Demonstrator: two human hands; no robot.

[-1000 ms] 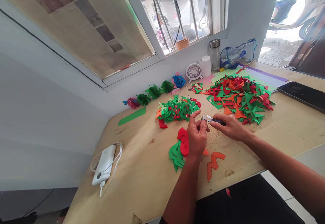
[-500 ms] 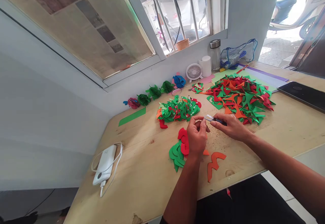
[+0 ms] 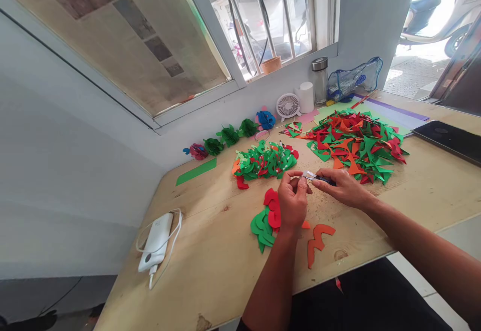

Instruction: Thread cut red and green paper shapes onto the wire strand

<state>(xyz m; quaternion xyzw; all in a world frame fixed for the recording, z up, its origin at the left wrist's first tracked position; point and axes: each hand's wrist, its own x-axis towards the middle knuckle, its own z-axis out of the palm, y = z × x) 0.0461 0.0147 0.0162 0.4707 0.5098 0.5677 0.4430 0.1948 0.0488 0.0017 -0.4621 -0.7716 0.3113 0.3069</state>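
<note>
Right of centre, the right hand (image 3: 344,188) is pinching one dark-handled tool (image 3: 327,180); the left hand (image 3: 293,202) is pressing fingers together at its tip, partly hiding red cutouts (image 3: 272,203). Higher up, two paper heaps (image 3: 361,145) and three green rosettes (image 3: 229,135) are lying.

Wooden worktop (image 3: 210,256). The widest open room is left of centre, between a corded white power bank (image 3: 156,243) and some green cut-outs (image 3: 263,228); a hand could pass from the near edge up to a green strip (image 3: 196,172). The left hand (image 3: 293,198) and right hand (image 3: 343,188), bridged by a dark-handled tool (image 3: 326,180), block the middle. Beyond them, a narrow gap separates a low green-and-red heap (image 3: 265,160) from a large scrap heap (image 3: 355,145). An orange cut-out (image 3: 318,241) lies between the forearms. Right: bare wood between the scrap heap, right forearm (image 3: 413,243) and black phone (image 3: 449,140).
</note>
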